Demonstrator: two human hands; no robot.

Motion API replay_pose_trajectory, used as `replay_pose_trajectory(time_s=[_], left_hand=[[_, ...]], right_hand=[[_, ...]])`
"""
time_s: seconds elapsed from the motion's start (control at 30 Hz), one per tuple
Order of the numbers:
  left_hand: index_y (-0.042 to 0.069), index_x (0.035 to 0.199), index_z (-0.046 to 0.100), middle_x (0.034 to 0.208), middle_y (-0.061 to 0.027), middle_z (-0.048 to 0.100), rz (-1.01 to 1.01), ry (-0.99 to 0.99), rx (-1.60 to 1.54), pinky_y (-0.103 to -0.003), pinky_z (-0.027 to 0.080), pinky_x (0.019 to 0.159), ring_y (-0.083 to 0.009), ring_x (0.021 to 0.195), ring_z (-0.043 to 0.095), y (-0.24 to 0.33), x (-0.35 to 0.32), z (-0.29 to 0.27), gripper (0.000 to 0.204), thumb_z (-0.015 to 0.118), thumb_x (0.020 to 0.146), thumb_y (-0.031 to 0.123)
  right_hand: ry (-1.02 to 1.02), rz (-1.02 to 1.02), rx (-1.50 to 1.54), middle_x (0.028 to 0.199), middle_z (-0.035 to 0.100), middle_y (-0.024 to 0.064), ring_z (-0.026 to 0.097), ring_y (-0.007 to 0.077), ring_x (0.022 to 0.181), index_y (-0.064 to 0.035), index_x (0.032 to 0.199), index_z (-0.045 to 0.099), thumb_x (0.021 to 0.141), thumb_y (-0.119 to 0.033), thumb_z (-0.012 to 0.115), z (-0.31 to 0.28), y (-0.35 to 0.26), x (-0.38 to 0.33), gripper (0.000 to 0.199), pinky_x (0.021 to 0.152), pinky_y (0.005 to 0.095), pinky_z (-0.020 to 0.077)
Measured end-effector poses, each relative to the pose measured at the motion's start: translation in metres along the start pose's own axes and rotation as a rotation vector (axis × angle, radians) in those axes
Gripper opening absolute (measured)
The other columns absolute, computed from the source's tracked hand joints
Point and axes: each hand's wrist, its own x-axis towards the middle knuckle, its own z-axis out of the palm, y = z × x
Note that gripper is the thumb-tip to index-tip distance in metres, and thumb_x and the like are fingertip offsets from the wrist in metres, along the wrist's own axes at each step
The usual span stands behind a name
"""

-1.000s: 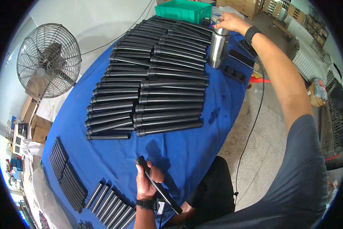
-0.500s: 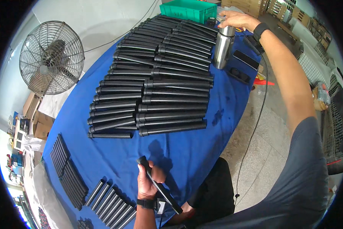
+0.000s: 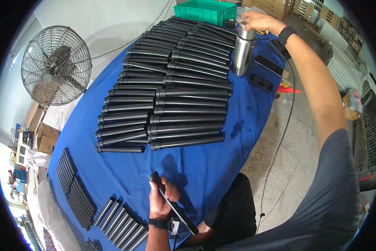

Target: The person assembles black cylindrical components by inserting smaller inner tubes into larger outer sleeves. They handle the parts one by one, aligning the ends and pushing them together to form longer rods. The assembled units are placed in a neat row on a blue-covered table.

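My left hand (image 3: 162, 200) grips a long black tube (image 3: 173, 205) near the front edge of the blue table (image 3: 204, 167), the tube slanting from upper left to lower right. My right hand (image 3: 259, 21) reaches far across and rests on top of a steel bottle (image 3: 242, 50) standing upright at the far right of the table; I cannot see whether it grips the cap. Two long rows of black tubes (image 3: 171, 96) lie side by side across the middle of the table.
A green crate (image 3: 211, 10) sits at the far end. Small black parts (image 3: 265, 71) lie right of the bottle. More black tubes (image 3: 121, 221) and flat black strips (image 3: 75, 188) lie at the near left. A pedestal fan (image 3: 56, 65) stands left; a cable (image 3: 280, 138) trails over the floor.
My right hand has stayed at the bottle's top, and the left hand still holds its tube. The whole scene has slid slightly down in view.
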Motion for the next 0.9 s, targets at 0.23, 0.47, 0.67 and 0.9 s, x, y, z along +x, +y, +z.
replay_pose_trajectory(time_s=[0.23,0.47,0.67,0.9], left_hand=[[0.011,0.108,0.052,0.061,0.0000,0.040,0.033,0.041,0.037,-0.031,0.037,0.054,-0.0148,0.055,0.040,0.004,-0.008,-0.002,0.051,0.042,0.105,0.061],[0.011,0.108,0.052,0.062,0.0002,0.039,-0.011,-0.010,0.005,-0.031,0.037,0.054,-0.0144,0.054,0.039,-0.004,0.005,-0.003,0.052,0.040,0.105,0.062],[0.011,0.108,0.052,0.061,0.0004,0.039,0.004,0.029,0.033,-0.031,0.037,0.054,-0.0144,0.054,0.040,0.002,-0.002,-0.001,0.052,0.041,0.105,0.062],[0.011,0.109,0.052,0.061,0.0002,0.040,0.000,0.024,0.013,-0.031,0.037,0.053,-0.0141,0.054,0.040,0.000,-0.001,-0.005,0.052,0.042,0.104,0.062]], right_hand=[[-0.043,0.288,-0.285,0.113,0.070,0.0267,0.067,0.0402,0.107,0.0018,0.119,0.070,0.086,-0.067,0.064,-0.014,-0.077,-0.014,0.077,0.092,0.0463,0.0520],[-0.011,-0.033,0.025,0.105,0.071,0.0249,0.068,0.0408,0.103,0.0017,0.119,0.069,0.089,-0.059,0.065,0.011,0.032,0.010,0.067,0.091,0.0486,0.0516],[0.035,0.050,-0.321,0.109,0.071,0.0217,0.069,0.0342,0.100,-0.0046,0.139,0.054,0.091,-0.053,0.066,0.002,-0.030,0.005,0.069,0.080,0.0460,0.0546],[-0.270,0.116,0.182,0.126,0.067,0.0161,0.067,0.0262,0.101,-0.0034,0.142,0.050,0.092,-0.049,0.067,0.002,0.007,0.004,0.070,0.074,0.0453,0.0539]])
